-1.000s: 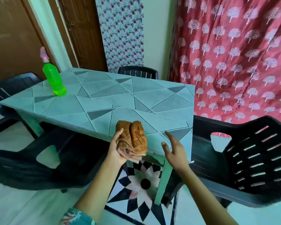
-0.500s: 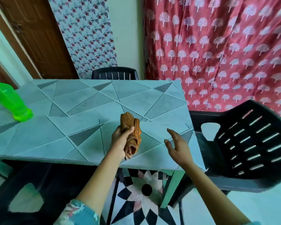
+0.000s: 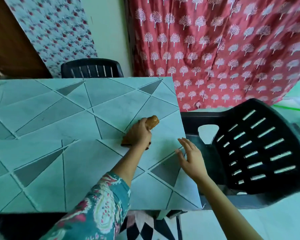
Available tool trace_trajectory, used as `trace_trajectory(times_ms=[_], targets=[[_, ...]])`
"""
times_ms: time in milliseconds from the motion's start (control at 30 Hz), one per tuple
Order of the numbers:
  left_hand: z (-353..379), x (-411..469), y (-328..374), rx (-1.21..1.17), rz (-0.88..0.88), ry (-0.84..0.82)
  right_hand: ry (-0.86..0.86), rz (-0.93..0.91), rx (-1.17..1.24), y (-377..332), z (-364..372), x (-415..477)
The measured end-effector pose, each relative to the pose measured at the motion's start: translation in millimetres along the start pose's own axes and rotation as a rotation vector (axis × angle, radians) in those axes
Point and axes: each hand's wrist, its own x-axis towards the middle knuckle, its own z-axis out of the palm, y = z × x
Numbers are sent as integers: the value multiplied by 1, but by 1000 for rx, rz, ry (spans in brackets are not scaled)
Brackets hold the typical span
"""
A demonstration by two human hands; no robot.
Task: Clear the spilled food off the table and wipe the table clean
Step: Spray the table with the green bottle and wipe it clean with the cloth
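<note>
Moved farther across the table (image 3: pixel 42 110), left grip (image 3: pixel 139 134) clutches the brown cloth (image 3: pixel 152 121); right grip (image 3: pixel 190 157) hovers, fingers spread.

The outstretched left hand (image 3: pixel 139 134) is gripping a crumpled brown cloth (image 3: pixel 152 120), knuckles up, while the right hand (image 3: pixel 190 158) beside it is holding its fingers (image 3: pixel 185 144) straight and spread.

- Red tree-print curtain (image 3: pixel 215 49) beyond the right hand (image 3: pixel 191 158).
- Black slatted chair (image 3: pixel 260 149) just right of it.
- Another black chair (image 3: pixel 92 68) and a brown door (image 3: pixel 10 40) beyond the left hand (image 3: pixel 139 134).
</note>
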Motion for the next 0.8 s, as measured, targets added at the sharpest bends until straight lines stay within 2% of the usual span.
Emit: trace_trajectory(times_ms=[67,200,300,367,433,467,600,733,800], targets=[[18,-8,22,146,82,-37,-8,13,-4,13,-1,2],[44,-40,35,388,388,-162,1,24,-1,27,-3,-2],[41,-43,-1,475,584,18,-1,41,44,37,-6,-11],[32,-19,-23,385,474,65,-15,36,43,41,-7,-18],[30,13,-27,231,273,-73,-24,36,36,46,-8,-28],[33,24,-24,187,250,-137,-32,44,38,49,-8,-33],[46,20,1,116,394,-267,-52,62,33,54,-8,-48],[43,-46,1,-6,561,-391,-18,83,59,49,-11,-65],[31,-84,-11,9,615,-407,22,83,74,41,-15,-73]])
